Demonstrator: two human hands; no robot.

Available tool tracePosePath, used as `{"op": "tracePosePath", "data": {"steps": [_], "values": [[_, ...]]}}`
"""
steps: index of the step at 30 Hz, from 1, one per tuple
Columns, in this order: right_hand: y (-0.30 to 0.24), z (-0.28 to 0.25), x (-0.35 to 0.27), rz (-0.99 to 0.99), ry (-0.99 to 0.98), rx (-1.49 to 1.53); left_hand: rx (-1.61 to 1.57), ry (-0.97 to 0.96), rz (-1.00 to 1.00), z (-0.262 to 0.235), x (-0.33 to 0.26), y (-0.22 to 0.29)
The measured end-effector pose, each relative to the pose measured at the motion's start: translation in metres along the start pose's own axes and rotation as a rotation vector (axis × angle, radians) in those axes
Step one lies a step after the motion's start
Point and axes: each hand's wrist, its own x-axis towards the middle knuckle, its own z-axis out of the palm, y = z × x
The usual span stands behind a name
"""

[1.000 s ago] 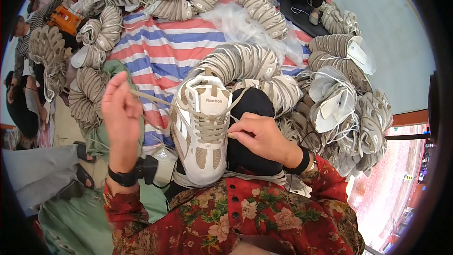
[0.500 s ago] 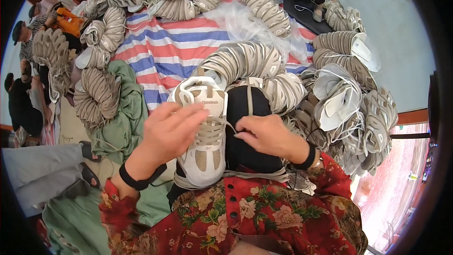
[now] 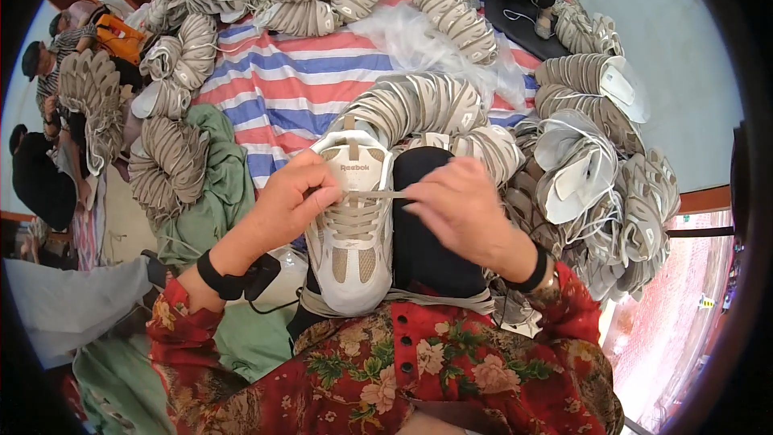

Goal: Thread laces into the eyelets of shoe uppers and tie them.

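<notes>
A beige and white shoe upper rests across my lap, toe toward me, with its front laced in several crossings. One flat beige shoelace stretches sideways over the tongue between my hands. My left hand is closed at the shoe's left eyelet edge, thumb and forefinger pinching the lace there. Beyond the shoe's right edge, over my black-trousered leg, my right hand pinches the other part of the lace. The exact fingertip grip on the left is partly hidden.
Curved stacks of shoe uppers lie just ahead, with more stacks at my right. A striped sheet covers the floor. Green cloth lies at left, clear plastic farther ahead. Other people sit at far left.
My left hand has closed from spread fingers and moved down onto the lace at the eyelets. My right hand has moved slightly up and right; the lace now runs straight between them.
</notes>
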Motion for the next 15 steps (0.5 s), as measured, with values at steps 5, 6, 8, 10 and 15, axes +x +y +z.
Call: {"op": "tracePosePath", "data": {"steps": [5, 6, 8, 10, 15], "values": [[-0.014, 0.05, 0.037, -0.101, -0.038, 0.106, -0.081, 0.156, -0.065, 0.009, -0.002, 0.005], [-0.013, 0.054, 0.042, -0.152, -0.043, 0.061, -0.156, 0.202, -0.149, 0.011, -0.001, 0.006], [-0.014, 0.056, 0.045, -0.208, -0.054, 0.013, -0.231, 0.226, -0.212, 0.012, 0.002, 0.003], [-0.015, 0.054, 0.045, -0.258, -0.079, -0.021, -0.31, 0.252, -0.277, 0.013, 0.007, -0.002], [-0.013, 0.063, 0.047, -0.25, -0.054, -0.066, -0.632, 0.398, -0.249, 0.02, 0.013, -0.005]]}}
